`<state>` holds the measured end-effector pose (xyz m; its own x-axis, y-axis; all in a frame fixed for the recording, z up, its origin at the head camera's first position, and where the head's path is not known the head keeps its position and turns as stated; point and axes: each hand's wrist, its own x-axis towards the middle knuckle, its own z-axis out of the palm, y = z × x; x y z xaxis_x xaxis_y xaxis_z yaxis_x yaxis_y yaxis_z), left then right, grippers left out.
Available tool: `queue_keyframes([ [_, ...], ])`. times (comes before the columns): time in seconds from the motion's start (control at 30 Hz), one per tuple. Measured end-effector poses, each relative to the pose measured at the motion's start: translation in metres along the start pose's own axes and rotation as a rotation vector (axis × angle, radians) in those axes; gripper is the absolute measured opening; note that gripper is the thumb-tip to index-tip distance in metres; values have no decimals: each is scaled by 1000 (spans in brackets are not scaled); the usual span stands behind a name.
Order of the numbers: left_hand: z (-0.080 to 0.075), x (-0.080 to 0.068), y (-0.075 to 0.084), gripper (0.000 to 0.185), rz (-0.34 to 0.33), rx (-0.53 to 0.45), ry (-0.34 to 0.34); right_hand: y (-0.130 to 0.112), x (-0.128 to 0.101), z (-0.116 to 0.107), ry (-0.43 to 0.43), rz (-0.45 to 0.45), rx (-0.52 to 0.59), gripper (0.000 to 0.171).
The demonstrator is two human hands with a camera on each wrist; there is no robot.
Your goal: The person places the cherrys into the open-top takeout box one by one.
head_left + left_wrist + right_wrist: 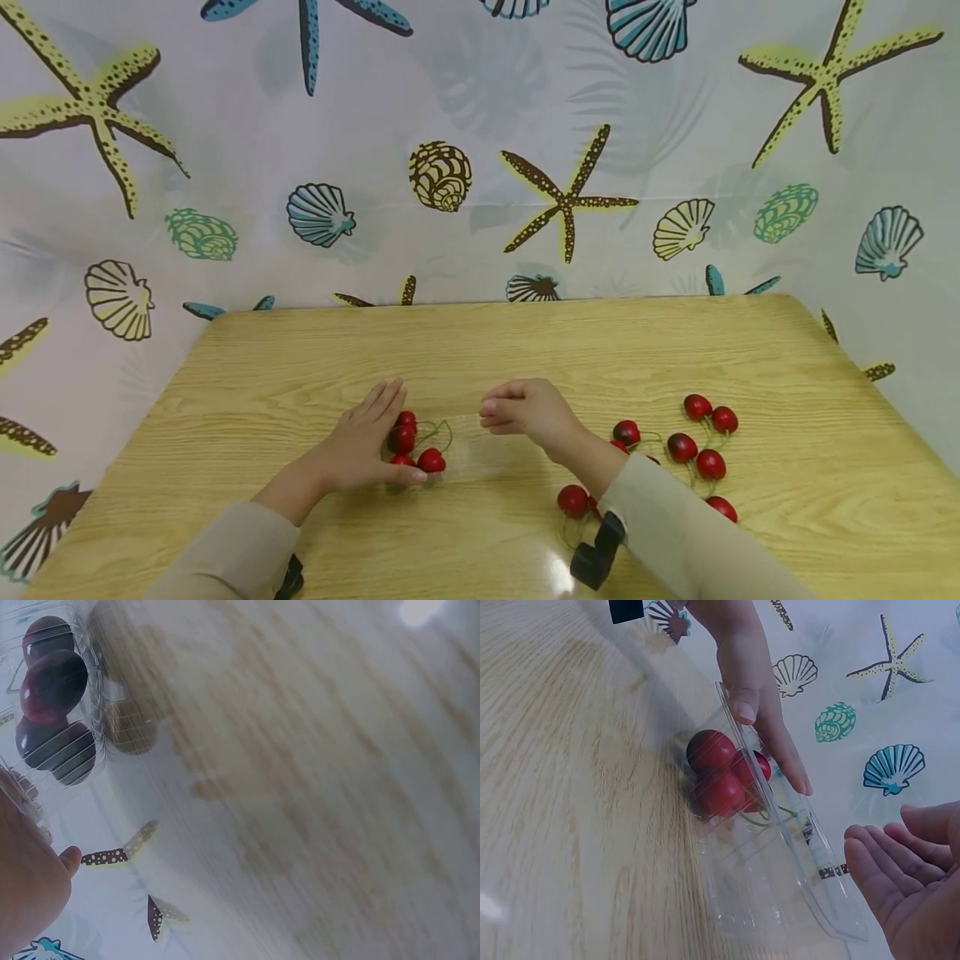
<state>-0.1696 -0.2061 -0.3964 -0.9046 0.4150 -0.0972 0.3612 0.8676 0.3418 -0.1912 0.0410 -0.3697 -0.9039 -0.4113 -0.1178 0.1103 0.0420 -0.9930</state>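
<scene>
Here the left hand [360, 446] lies at the left end of a clear plastic cup [772, 877] that rests on its side on the wooden desk [480, 350]; its fingers are straight along the far wall and the thumb presses the near wall, so it braces the cup rather than curling round it. Inside, pushed up against the closed end by that hand, sit several red cherries [411, 442] with green stems, seen through the ribbed plastic in both wrist views. Further right, the right hand [525, 412] hovers at the cup's open mouth with fingers loosely bent and nothing in them; the right wrist view shows its palm bare and apart from the rim. To the right of that arm, loose cherries [701, 437] lie scattered on the desk, a few near the sleeve and the rest well apart from the cup. As a judgement, the cup is the weak point: it is light, round and lying down, held only by a flat press, so a nudge at its mouth could roll it or tip cherries out. The right sleeve also passes close over the nearer loose cherries and could sweep them toward the desk edge.
</scene>
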Motion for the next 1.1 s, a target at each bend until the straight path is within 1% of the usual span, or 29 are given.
queue_keyframes([
  [0.23, -1, -3, -2, 113, 6, 14, 2, -3, -10, -12, 22, 9, -5, 23],
  [0.43, -1, -3, -2, 111, 17, 3, 8, -3, -17, -23, 40, 13, -18, 23],
  [0.73, 0, -1, -2, 113, 11, -4, 7, -1, -29, -39, 55, 11, 8, 26],
  [1.1, -1, 0, 0, 113, 10, -8, 5, 1, -45, -66, 62, 8, 9, 31],
])
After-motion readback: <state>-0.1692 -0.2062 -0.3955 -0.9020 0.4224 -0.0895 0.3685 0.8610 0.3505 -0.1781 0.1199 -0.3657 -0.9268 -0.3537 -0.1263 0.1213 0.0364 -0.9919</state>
